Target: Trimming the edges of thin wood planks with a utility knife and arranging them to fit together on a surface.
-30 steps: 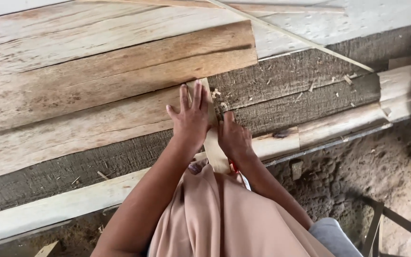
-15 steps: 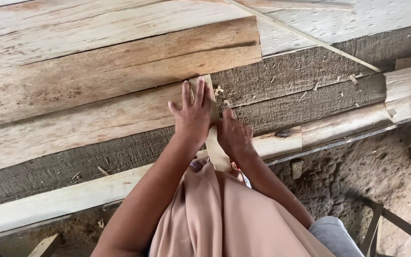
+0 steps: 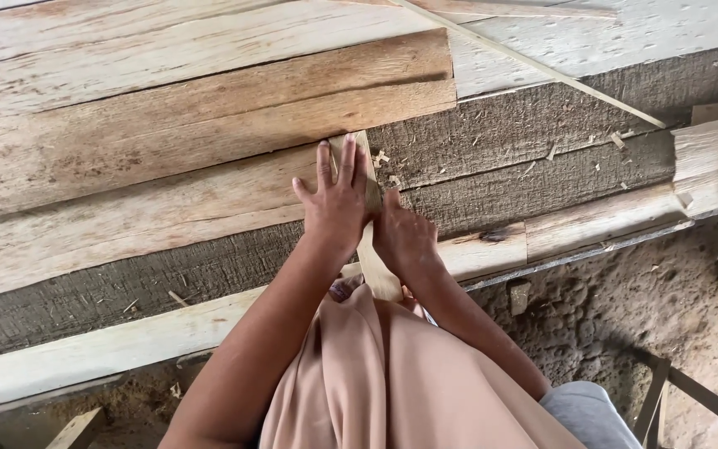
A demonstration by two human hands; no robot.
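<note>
Since the earlier frame, little has moved: left hand (image 3: 338, 199) stays flat and open, pressing the narrow pale wooden strip (image 3: 371, 241) onto rough plank table (image 3: 168, 166); right hand (image 3: 405, 237) curls closed around the strip's lower part.

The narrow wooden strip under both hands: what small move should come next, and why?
Probably slide the wooden strip a little further forward. The left hand lies flat on its far end and the right hand presses beside it, but its near end overhangs the plank platform toward the person, so it is not yet fully supported.
</note>
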